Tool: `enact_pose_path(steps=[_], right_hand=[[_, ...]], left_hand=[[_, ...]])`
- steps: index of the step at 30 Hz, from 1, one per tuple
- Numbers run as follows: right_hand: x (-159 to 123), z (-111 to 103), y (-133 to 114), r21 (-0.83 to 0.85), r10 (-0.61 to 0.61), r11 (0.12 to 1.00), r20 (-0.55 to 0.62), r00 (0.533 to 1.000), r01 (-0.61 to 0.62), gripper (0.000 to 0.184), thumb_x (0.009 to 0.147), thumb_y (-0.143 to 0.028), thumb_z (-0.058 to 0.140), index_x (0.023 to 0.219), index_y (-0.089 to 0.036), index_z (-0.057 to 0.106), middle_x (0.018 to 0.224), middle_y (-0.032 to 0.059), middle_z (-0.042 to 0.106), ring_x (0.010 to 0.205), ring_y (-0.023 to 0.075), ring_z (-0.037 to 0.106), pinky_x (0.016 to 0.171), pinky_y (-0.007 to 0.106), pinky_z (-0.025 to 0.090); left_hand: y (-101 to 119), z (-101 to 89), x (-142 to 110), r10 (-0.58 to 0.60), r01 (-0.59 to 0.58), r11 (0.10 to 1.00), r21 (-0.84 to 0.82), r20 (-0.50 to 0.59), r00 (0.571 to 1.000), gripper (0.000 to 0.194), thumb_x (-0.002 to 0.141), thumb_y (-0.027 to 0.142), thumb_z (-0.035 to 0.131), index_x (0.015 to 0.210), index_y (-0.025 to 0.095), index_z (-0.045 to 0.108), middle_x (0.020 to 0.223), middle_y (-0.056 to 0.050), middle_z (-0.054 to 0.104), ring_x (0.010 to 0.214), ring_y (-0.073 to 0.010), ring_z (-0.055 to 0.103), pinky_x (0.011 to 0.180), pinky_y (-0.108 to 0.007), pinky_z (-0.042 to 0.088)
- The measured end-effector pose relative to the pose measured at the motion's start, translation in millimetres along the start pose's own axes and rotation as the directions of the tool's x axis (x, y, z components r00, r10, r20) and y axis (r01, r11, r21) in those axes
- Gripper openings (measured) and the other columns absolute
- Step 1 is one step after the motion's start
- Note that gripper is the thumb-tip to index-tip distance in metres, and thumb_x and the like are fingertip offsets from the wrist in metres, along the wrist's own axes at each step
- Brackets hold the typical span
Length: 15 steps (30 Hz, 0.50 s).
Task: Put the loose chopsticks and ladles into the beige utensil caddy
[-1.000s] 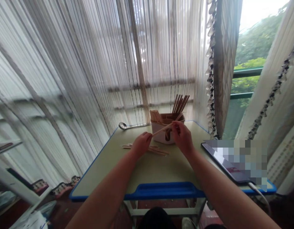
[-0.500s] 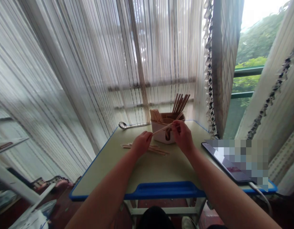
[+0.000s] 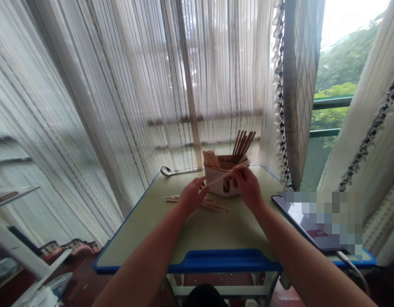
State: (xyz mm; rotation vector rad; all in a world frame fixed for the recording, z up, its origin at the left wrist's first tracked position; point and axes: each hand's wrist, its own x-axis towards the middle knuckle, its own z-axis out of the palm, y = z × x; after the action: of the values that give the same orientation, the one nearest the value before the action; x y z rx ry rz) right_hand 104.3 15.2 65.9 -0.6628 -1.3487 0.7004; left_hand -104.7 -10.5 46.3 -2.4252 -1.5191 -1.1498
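My right hand [image 3: 247, 183] pinches a thin pair of disposable chopsticks [image 3: 221, 177], which slants down to the left in front of the holder. Beside the lower end of that pair is my left hand [image 3: 191, 196], thumb and fingers apart. Several more thin chopsticks [image 3: 216, 206] lie on the table, partly hidden by my left hand. Behind both hands stands a whitish utensil holder [image 3: 213, 182] with brown inner compartments. Light chopsticks [image 3: 210, 159] fill its left side, and dark brown chopsticks [image 3: 243, 144] lean out at the back right.
A metal slotted ladle [image 3: 181, 172] lies along the back edge of the blue-rimmed table [image 3: 146, 230]. A phone [image 3: 302, 226] with a white cable rests at the right, partly blurred out. Striped curtains [image 3: 126, 85] hang close behind the table.
The fingers of my left hand have spread from their pinch on the chopsticks' end. In my right hand the pair has slid, so more of it sticks out up and to the right.
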Motion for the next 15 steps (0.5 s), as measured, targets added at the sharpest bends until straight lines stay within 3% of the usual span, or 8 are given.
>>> enact_pose_path(steps=[2,4,7,9,11,15], right_hand=[[3,-9,-6,-0.047,-0.121,0.992,-0.15,0.981,0.115,0.026,0.086,-0.046,0.054,0.081,-0.02,0.051,0.057,-0.0057,0.05,0.045,0.0085,0.047,0.041,0.021,0.038],[9,-18,-12,-0.048,-0.207,0.978,-0.304,0.93,0.202,0.025,0.087,-0.045,0.053,0.081,-0.021,0.048,0.062,-0.0057,0.05,0.046,0.0079,0.048,0.041,0.021,0.038],[16,-28,-19,-0.023,-0.259,0.958,-0.497,0.829,0.285,0.024,0.088,-0.043,0.053,0.082,-0.022,0.044,0.066,-0.0063,0.049,0.042,0.0064,0.045,0.037,0.02,0.035],[19,-32,-20,-0.022,-0.261,0.953,-0.562,0.785,0.301,0.023,0.088,-0.043,0.053,0.084,-0.022,0.044,0.066,-0.0067,0.048,0.04,0.0059,0.043,0.035,0.02,0.034],[20,-33,-17,-0.055,-0.25,0.963,-0.546,0.799,0.264,0.022,0.087,-0.042,0.054,0.084,-0.021,0.046,0.067,-0.0061,0.05,0.04,0.0063,0.045,0.035,0.02,0.034],[16,-30,-4,-0.232,-0.216,0.962,-0.309,0.926,0.147,0.022,0.086,-0.041,0.055,0.084,-0.019,0.055,0.065,-0.003,0.055,0.045,0.0089,0.051,0.04,0.022,0.04]], left_hand=[[-2,1.3,0,-0.038,0.038,0.999,0.026,0.021,0.999,0.037,0.091,0.035,0.046,0.125,0.019,0.049,0.097,-0.006,0.06,0.083,-0.0155,0.059,0.077,-0.029,0.049],[-3,2.2,-1,-0.057,0.054,0.997,0.048,0.061,0.997,0.035,0.09,0.034,0.047,0.122,0.019,0.051,0.098,-0.006,0.06,0.084,-0.0158,0.06,0.079,-0.03,0.049],[-2,3.0,-1,-0.058,0.052,0.997,0.059,0.116,0.992,0.032,0.09,0.034,0.047,0.118,0.02,0.055,0.097,-0.005,0.061,0.084,-0.016,0.06,0.08,-0.03,0.049],[-2,3.3,-1,-0.056,0.049,0.997,0.062,0.128,0.99,0.032,0.089,0.033,0.047,0.118,0.02,0.055,0.097,-0.005,0.061,0.083,-0.0164,0.06,0.08,-0.03,0.048],[-2,3.4,-1,-0.055,0.047,0.997,0.066,0.125,0.991,0.034,0.089,0.033,0.048,0.12,0.02,0.054,0.097,-0.005,0.062,0.084,-0.0166,0.06,0.081,-0.031,0.048],[-3,3.3,-1,-0.059,0.047,0.994,0.094,0.131,0.99,0.037,0.089,0.032,0.049,0.124,0.022,0.052,0.095,-0.004,0.062,0.083,-0.0166,0.06,0.081,-0.031,0.048]])
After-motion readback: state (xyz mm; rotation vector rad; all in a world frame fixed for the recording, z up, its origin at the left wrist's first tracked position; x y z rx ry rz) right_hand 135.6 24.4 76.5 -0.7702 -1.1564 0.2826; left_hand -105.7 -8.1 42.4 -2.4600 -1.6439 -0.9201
